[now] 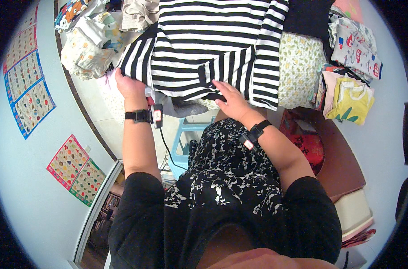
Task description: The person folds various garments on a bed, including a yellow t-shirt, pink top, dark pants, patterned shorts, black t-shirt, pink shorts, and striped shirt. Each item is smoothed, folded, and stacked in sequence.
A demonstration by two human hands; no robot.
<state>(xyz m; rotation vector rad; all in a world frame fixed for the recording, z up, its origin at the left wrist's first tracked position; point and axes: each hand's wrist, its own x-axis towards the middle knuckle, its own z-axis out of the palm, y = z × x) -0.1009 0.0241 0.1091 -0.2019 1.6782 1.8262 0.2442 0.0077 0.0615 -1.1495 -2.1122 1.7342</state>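
Note:
A black-and-white striped long-sleeved shirt (204,43) lies spread out before me. My left hand (129,84) grips its lower left edge, by the striped part that juts out on that side; the fingertips are partly hidden. One sleeve (230,67) is folded across the front, its dark cuff near the middle. My right hand (232,99) rests flat at that cuff and the lower edge, fingers spread, holding nothing. Beneath the shirt is a padded cover with a yellow-and-green print (296,70).
Rumpled pale printed clothes (87,50) are heaped at the left. Folded clothes, with a yellow top (353,97) among them, are stacked at the right. Below stand a light-blue plastic stool (182,139) and a brown box (342,161). A cable (166,143) hangs from my left wrist device.

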